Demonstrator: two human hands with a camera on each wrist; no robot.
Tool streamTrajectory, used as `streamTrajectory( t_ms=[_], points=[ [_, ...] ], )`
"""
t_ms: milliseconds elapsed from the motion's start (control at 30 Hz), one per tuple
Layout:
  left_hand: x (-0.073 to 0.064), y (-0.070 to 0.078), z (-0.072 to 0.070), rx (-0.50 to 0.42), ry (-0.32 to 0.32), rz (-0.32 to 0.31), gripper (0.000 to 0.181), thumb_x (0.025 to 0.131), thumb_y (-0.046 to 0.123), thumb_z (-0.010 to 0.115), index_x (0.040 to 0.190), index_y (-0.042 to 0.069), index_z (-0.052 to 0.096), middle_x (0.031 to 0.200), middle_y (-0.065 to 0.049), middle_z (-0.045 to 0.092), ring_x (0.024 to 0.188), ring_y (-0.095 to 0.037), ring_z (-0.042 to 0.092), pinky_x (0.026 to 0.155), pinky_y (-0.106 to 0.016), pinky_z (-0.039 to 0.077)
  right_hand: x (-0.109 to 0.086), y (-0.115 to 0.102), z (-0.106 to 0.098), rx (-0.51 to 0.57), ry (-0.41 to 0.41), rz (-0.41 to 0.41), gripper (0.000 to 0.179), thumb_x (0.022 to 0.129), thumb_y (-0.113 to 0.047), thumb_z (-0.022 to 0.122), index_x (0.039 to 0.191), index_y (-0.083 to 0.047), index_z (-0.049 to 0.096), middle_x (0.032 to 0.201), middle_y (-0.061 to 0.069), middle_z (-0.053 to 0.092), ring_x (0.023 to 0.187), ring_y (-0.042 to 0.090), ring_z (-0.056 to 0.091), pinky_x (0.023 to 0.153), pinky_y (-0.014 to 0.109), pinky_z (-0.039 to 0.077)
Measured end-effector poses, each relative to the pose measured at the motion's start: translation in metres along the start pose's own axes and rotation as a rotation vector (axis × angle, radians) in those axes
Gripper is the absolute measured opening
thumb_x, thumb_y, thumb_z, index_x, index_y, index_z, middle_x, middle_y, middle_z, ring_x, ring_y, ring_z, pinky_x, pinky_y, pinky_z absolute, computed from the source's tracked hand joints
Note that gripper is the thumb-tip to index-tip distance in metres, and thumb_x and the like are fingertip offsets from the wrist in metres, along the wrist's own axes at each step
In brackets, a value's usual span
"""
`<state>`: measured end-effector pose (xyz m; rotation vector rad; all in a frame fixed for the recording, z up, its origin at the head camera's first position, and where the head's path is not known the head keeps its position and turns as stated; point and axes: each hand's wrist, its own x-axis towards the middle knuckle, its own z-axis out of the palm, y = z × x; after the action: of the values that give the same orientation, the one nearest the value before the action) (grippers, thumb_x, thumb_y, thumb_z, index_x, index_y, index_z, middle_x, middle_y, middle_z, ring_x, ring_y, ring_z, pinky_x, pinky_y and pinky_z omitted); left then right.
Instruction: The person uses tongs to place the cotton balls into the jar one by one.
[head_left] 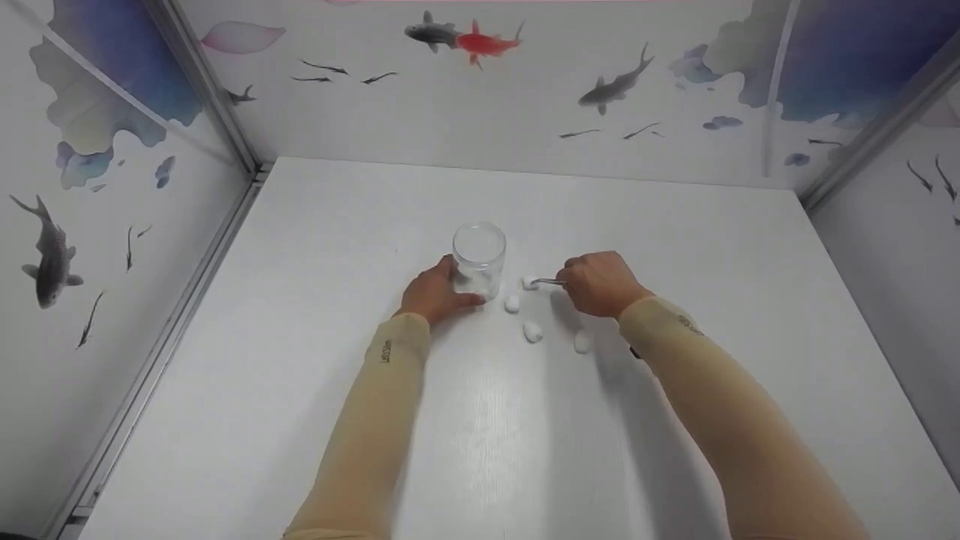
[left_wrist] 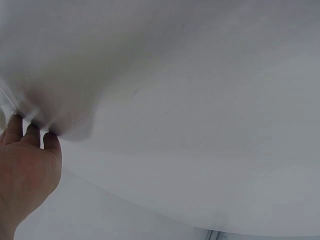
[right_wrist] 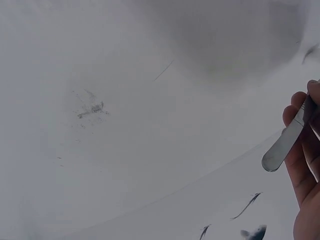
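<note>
In the head view a clear jar [head_left: 480,259] stands upright on the white table. My left hand [head_left: 437,291] holds it low down, thumb at the near side; something whitish shows faintly through its wall. In the left wrist view the fingers of that hand [left_wrist: 30,165] are bent, and only a sliver of the jar shows. My right hand [head_left: 604,283] grips metal tweezers [head_left: 551,282], whose tips reach a white cotton ball [head_left: 528,283] right of the jar. Whether they pinch it is too small to tell. The tweezers' rounded rear end [right_wrist: 282,152] sticks out of the hand.
More cotton balls lie on the table nearer me: one beside the jar [head_left: 512,304], another cotton ball [head_left: 532,332] below it, and a third cotton ball [head_left: 582,343] under the right forearm. Panels with painted fish [head_left: 487,43] enclose the white table [head_left: 300,225] at the back and sides.
</note>
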<state>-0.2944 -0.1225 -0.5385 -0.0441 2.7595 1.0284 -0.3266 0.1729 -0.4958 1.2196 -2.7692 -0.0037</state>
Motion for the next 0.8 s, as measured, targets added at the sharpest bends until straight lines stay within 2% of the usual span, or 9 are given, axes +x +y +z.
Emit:
streamTrajectory(
  t_ms=[233,467,800],
  points=[
    [-0.001,0.001,-0.001,0.004,-0.005,0.014,0.096,0.076,0.052,0.084,0.153,0.016,0.038,0.148,-0.008,0.050,0.136,-0.028,0.045,0.114,-0.042,0.035,-0.009,0.008,-0.006,-0.001,0.091,-0.017,0.015,0.088,-0.004,0.066,0.085,-0.011,0.079,0.070,0.002,0.067,0.055,0.019,0.059,0.049,0.040,0.054],
    [-0.002,0.001,-0.001,0.019,-0.003,0.019,0.097,0.076,0.054,0.083,0.152,0.015,0.038,0.147,-0.008,0.051,0.135,-0.028,0.047,0.113,-0.041,0.036,-0.018,0.014,-0.019,-0.003,0.103,0.003,0.015,0.087,-0.002,0.066,0.087,-0.010,0.079,0.072,0.003,0.068,0.060,0.021,0.063,0.050,0.042,0.055],
    [0.000,0.000,0.000,-0.001,-0.008,0.018,0.093,0.075,0.053,0.083,0.149,0.016,0.042,0.143,-0.009,0.054,0.132,-0.028,0.049,0.111,-0.041,0.039,-0.021,0.014,-0.035,-0.022,0.132,-0.012,0.015,0.088,-0.002,0.067,0.088,-0.010,0.079,0.075,0.004,0.070,0.063,0.022,0.066,0.053,0.041,0.057]
  ],
)
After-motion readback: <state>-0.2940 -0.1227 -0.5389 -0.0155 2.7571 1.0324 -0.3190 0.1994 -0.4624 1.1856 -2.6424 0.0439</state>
